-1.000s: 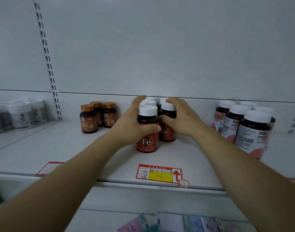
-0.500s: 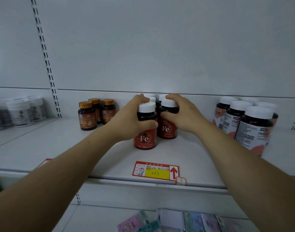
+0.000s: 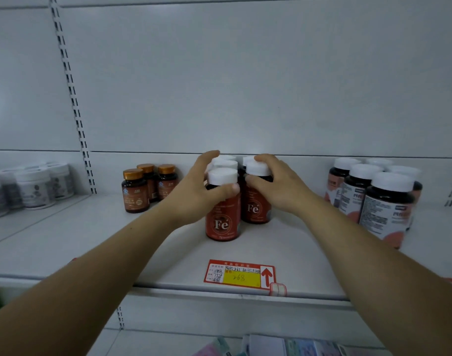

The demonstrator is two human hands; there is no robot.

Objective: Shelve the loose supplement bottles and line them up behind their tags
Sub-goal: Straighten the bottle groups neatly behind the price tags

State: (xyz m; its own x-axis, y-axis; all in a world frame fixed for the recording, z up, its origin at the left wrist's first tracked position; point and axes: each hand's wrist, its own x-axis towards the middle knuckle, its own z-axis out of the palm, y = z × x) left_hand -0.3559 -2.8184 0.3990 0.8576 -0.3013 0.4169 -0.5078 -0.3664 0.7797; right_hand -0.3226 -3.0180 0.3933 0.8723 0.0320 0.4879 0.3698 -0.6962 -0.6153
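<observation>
Several dark bottles with white caps and red "Fe" labels stand in two rows on the white shelf [image 3: 284, 253]. My left hand [image 3: 196, 194] curls round the front left Fe bottle [image 3: 222, 222], thumb across its neck, fingers reaching along the left row. My right hand [image 3: 278, 186] curls over the front right Fe bottle [image 3: 255, 206], fingers on its cap, thumb on its neck. A red and yellow price tag [image 3: 239, 274] lies at the shelf's front edge, in front of the bottles. The rear bottles are mostly hidden.
Three amber bottles with gold caps [image 3: 147, 186] stand to the left. Larger white-capped bottles [image 3: 379, 199] crowd the right side. White tubs [image 3: 37, 185] sit on the neighbouring shelf at far left. Coloured boxes [image 3: 284, 346] lie on the shelf below.
Both hands stay on the two front Fe bottles, which have barely shifted. My left fingers have opened a little around the cap. The view has tilted slightly upward.
</observation>
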